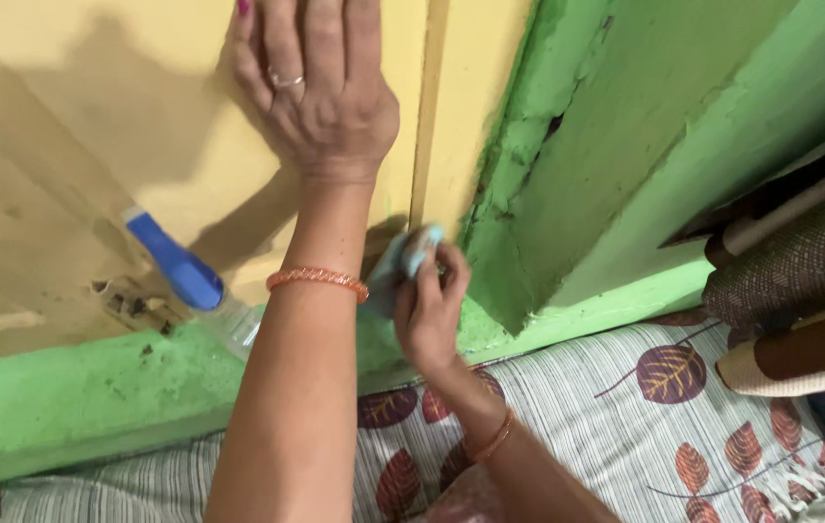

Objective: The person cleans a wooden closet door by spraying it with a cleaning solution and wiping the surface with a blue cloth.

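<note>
Head view: left hand (320,92) is laid flat, fingers together, against the yellow panel (54,145) at 12 o'clock. Right hand (429,305) is pinched shut on a bunched light-blue cloth (403,266), pressed near the seam where yellow meets the green frame (567,165), just right of centre. Forearms are crossed, left over right.

Risks, as judged: the plastic bottle with blue cap (189,276) is leant at 9 o'clock, just beside the left forearm; it could be knocked over by a sideways elbow move and its contents spilled onto the bedsheet (625,407). Cracked green paint at 1 o'clock could be flaked off if rubbed by the cloth. The cloth could be snagged on the rough frame edge. The body is braced on the left palm only; a slip is possible if the panel is wet, which cannot be told.

Surface: striped bedsheet with leaf print, 5 to 7 o'clock. Green ledge (63,407) along 8 o'clock. Folded brown fabrics (800,281) are stacked at 3 o'clock.
</note>
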